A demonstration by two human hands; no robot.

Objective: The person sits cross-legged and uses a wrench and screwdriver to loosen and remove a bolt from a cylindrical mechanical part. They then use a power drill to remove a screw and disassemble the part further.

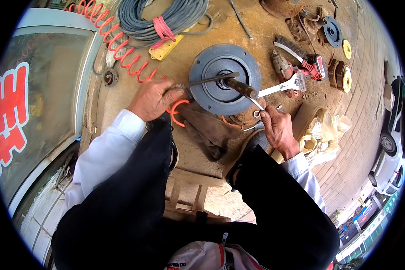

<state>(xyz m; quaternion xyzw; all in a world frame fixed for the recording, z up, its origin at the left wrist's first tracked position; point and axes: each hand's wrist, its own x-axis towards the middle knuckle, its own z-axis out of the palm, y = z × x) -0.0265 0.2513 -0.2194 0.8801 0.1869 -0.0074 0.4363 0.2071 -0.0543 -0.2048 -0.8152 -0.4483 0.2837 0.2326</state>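
Observation:
A round grey metal flange (207,101) stands in front of me, with a shaft (242,87) rising tilted from its centre. My left hand (155,99) is closed round the end of a dark flat metal bar (211,79), file-like in shape, which lies across the flange's hub beside the shaft. My right hand (279,130) grips a thin shiny metal rod (257,104); its far end reaches the shaft's outer tip, and I cannot tell whether it touches. A small metal ring (256,114) shows by the right fingers.
Beyond the flange lie a coiled cable (144,22), a yellow power strip (168,47) and a red coiled hose (117,42). To the right are an adjustable wrench (283,86), a red cordless tool (312,67), a wire brush (290,47) and plastic wrapping (321,135). Brown cloth (207,132) lies near my feet.

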